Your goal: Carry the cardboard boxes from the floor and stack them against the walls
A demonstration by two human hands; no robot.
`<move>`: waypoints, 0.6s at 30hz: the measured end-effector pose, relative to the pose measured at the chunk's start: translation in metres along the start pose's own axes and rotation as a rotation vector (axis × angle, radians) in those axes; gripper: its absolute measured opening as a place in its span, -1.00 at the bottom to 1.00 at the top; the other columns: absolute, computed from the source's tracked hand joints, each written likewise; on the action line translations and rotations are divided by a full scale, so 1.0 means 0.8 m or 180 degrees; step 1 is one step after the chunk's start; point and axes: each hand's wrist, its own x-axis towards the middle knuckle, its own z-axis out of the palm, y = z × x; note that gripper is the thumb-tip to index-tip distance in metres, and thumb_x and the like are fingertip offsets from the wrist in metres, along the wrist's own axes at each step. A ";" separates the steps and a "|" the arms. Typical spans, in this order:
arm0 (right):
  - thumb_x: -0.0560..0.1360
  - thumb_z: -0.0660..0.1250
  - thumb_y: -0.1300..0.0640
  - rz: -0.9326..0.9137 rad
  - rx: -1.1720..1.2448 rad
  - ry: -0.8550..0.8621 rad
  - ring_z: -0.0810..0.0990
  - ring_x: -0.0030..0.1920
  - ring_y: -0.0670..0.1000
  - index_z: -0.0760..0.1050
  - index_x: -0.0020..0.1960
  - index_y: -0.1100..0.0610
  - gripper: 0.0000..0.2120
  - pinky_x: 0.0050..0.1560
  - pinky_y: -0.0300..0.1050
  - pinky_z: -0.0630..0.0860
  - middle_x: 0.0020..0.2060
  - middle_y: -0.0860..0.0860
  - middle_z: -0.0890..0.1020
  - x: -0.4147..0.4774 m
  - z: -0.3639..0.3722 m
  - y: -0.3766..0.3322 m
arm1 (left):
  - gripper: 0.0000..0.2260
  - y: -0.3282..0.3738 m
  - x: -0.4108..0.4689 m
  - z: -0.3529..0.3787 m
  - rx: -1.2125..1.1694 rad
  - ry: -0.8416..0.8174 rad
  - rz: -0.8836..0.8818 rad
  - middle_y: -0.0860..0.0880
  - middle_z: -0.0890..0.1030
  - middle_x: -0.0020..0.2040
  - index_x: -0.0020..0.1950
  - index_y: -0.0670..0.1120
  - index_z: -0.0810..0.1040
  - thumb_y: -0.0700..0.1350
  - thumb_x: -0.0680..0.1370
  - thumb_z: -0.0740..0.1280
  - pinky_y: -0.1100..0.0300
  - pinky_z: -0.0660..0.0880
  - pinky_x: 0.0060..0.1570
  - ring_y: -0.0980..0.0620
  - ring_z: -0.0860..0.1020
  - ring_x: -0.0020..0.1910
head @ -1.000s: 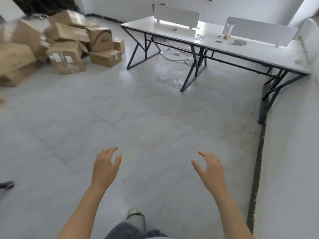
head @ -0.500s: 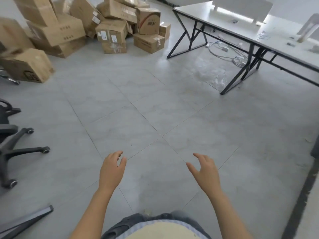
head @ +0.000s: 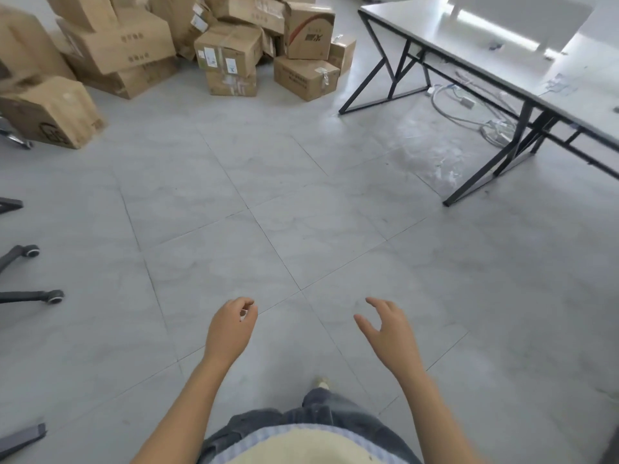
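Several brown cardboard boxes lie in a loose pile (head: 187, 38) on the grey tiled floor at the top left. At its front stand a labelled box (head: 229, 53), a low box (head: 306, 77) and a box with a red stripe (head: 308, 30). A tilted box (head: 53, 110) sits apart at the far left. My left hand (head: 231, 329) hangs low in the middle with fingers curled loosely and nothing in it. My right hand (head: 390, 331) is beside it, fingers apart and empty. Both hands are far from the boxes.
A white desk (head: 522, 58) on black angled legs fills the top right, with cables (head: 469, 108) on the floor under it. Office chair legs with castors (head: 30, 272) reach in from the left edge. A wide stretch of tiled floor (head: 284, 195) separates me from the pile.
The view has swung left and moved toward the box pile, which now looks larger and nearer. The desk has shifted to the right. My left fingers have curled in a little.
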 end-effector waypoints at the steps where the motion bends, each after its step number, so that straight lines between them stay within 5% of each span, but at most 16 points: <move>1: 0.54 0.23 -0.06 -0.0033 0.0025 0.0053 0.36 0.32 0.00 0.34 0.38 0.10 -0.54 0.28 -0.17 0.29 0.30 0.00 0.43 0.023 -0.014 0.004 | -0.77 0.024 0.017 0.009 0.0056 0.0009 0.0123 -0.06 0.57 0.14 0.17 -0.16 0.56 -0.12 0.61 0.19 0.23 0.35 0.02 0.04 0.48 0.05; 6: 0.55 0.23 -0.03 0.0017 0.0131 -0.0341 0.47 0.20 -0.04 0.35 0.37 0.10 -0.57 0.16 -0.18 0.40 0.25 -0.01 0.48 0.128 -0.039 0.007 | -0.72 0.073 0.073 0.031 0.0464 0.0038 0.0067 -0.03 0.53 0.24 0.27 -0.13 0.51 -0.09 0.62 0.16 0.19 0.35 0.18 0.01 0.44 0.24; 12: 0.55 0.22 -0.05 -0.0140 -0.0122 -0.1104 0.45 0.23 -0.03 0.33 0.38 0.07 -0.56 0.22 -0.13 0.41 0.25 0.00 0.48 0.245 -0.007 -0.025 | -0.74 0.049 0.147 0.018 0.0257 0.0269 -0.0732 -0.08 0.55 0.21 0.24 -0.16 0.52 -0.11 0.61 0.18 0.16 0.37 0.16 -0.03 0.47 0.20; 18: 0.55 0.22 -0.04 -0.0562 -0.0297 -0.1224 0.45 0.22 -0.03 0.35 0.36 0.06 -0.59 0.16 -0.17 0.38 0.23 -0.01 0.49 0.422 0.008 -0.133 | -0.78 0.051 0.306 -0.046 -0.0140 0.0684 -0.0955 -0.09 0.58 0.10 0.15 -0.19 0.55 -0.14 0.61 0.20 0.23 0.33 0.00 0.02 0.48 0.03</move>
